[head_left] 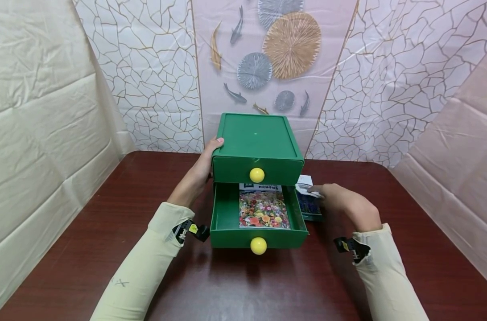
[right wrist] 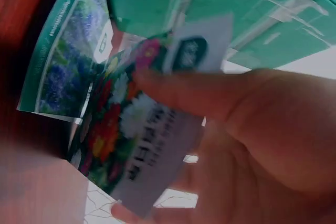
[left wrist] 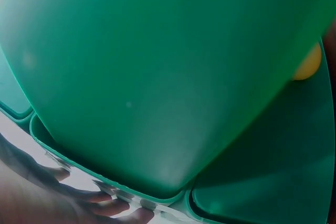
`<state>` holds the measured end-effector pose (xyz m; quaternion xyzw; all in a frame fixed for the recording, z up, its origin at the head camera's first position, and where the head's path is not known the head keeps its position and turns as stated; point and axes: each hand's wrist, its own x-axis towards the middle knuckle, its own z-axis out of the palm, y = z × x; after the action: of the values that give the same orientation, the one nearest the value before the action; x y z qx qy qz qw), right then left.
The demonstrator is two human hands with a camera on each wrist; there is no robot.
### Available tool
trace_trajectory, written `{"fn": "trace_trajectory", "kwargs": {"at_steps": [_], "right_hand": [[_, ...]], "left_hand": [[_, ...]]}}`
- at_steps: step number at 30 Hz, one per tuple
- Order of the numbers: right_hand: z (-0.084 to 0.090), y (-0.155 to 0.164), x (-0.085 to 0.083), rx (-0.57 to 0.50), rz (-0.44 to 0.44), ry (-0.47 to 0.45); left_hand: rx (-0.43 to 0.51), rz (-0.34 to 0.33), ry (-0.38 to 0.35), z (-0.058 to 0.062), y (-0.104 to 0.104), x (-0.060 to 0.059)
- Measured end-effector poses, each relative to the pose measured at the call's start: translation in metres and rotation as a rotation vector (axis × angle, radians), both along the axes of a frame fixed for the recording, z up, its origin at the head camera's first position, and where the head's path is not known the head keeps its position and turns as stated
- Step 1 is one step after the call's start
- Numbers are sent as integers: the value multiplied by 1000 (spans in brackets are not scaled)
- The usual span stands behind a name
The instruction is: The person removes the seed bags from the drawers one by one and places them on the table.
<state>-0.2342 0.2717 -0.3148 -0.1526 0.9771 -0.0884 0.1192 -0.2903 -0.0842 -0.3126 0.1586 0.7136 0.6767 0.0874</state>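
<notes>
With the right hand point(head_left: 344, 203), pinching a flower packet point(right wrist: 107, 132) at 3 o'clock of the green box point(head_left: 257, 136). With the left hand point(head_left: 200, 169) spread, touching the box at 9 o'clock. Seemingly picking the packet up, likely needing next a lift into the drawer point(head_left: 231, 239) at 6 o'clock.

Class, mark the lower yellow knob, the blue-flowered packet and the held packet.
Lower yellow knob point(head_left: 258, 245), head view: front.
Blue-flowered packet point(right wrist: 65, 66), right wrist view: flower picture.
Held packet point(right wrist: 113, 127), right wrist view: printed flowers.
</notes>
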Motion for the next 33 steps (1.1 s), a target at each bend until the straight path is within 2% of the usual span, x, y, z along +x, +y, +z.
{"fn": "trace_trajectory", "kwargs": {"at_steps": [6,16,22,28,33], "right_hand": [[-11,-7,-2,28,-9,-189],[-20,-8,-1,-9,-57,-227],[-18,-5,-3,-19,-3,-160],[-6,-2,-2,-48,33,-101],[13,0,5,-86,68,95]], "left_hand": [[0,6,-5,0,-2,0],[19,-3,4,-1,0,-2],[26,-8,0,0,1,-2],[24,-5,0,1,2,-1],[28,-4,-2,1,1,0]]}}
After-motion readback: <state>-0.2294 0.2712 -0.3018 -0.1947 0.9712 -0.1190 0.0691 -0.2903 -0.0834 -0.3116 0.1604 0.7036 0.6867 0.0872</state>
